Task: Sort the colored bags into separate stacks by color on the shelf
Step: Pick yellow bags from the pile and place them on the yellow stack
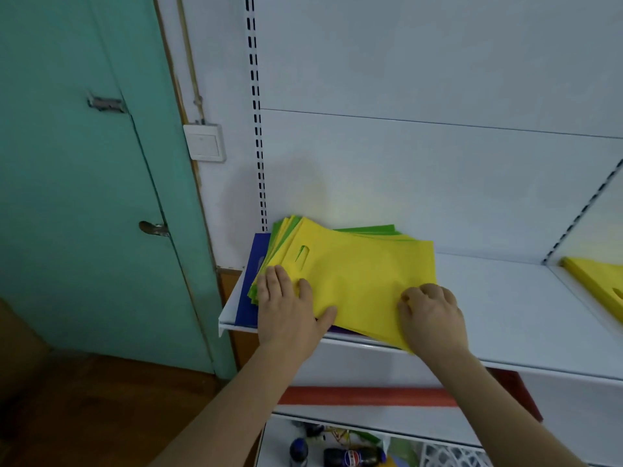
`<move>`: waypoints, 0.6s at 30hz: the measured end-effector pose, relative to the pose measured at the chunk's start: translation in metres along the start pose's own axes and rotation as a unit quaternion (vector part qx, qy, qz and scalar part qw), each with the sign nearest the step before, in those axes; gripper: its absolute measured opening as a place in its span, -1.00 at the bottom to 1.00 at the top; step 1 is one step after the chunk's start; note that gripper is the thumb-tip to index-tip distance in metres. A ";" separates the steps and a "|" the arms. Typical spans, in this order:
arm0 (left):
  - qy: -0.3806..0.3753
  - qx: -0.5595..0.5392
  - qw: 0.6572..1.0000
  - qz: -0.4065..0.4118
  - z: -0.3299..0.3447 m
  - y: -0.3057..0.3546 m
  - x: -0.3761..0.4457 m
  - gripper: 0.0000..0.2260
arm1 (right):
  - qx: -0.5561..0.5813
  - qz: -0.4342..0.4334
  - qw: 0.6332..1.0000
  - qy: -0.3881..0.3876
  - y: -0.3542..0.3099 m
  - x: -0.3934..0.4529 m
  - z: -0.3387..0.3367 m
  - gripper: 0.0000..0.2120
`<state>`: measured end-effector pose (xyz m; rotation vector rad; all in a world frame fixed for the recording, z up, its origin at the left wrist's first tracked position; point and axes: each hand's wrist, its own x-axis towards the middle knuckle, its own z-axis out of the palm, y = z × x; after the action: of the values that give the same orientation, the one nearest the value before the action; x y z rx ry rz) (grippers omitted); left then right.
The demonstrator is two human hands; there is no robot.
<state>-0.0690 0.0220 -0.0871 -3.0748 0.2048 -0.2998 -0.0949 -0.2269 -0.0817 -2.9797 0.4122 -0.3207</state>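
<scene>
A mixed pile of flat bags lies at the left end of the white shelf (512,318). A yellow bag (360,274) with a cut-out handle tops the pile. Green bags (371,229) peek out behind and at the left edge, and a blue bag (251,274) lies underneath, with a purple edge at the front. My left hand (290,308) rests flat on the pile's left part, fingers straight. My right hand (433,315) has its fingers curled at the yellow bag's front right corner, pinching its edge. A separate yellow stack (596,281) sits on the shelf at far right.
A teal door (84,197) and a wall switch (205,143) stand left of the shelf unit. Below the shelf are an orange-red strip (364,396), dark bottles (350,456) and a white basket (448,455). The shelf's back panel is white.
</scene>
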 end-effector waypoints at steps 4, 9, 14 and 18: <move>-0.005 0.015 1.000 0.016 -0.003 0.013 -0.002 -0.32 | 0.013 0.054 0.997 -0.051 0.003 0.008 -0.006 -0.64; 0.010 -0.048 0.998 0.047 -0.006 0.034 -0.002 -0.57 | 0.148 0.108 0.982 -0.054 0.012 0.019 -0.013 -0.42; 0.033 -0.132 0.988 0.079 -0.003 0.042 0.004 -0.63 | 0.316 0.211 0.925 -0.006 0.037 0.036 -0.015 -0.16; 0.053 -0.141 0.983 0.103 -0.005 0.048 0.005 -0.63 | 0.410 0.302 0.859 -0.055 0.057 0.050 -0.012 -0.44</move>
<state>-0.0714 -0.0268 -0.0836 -3.2748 0.6147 -0.4616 -0.0656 -0.2967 -0.0685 -1.9054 0.8911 -0.1828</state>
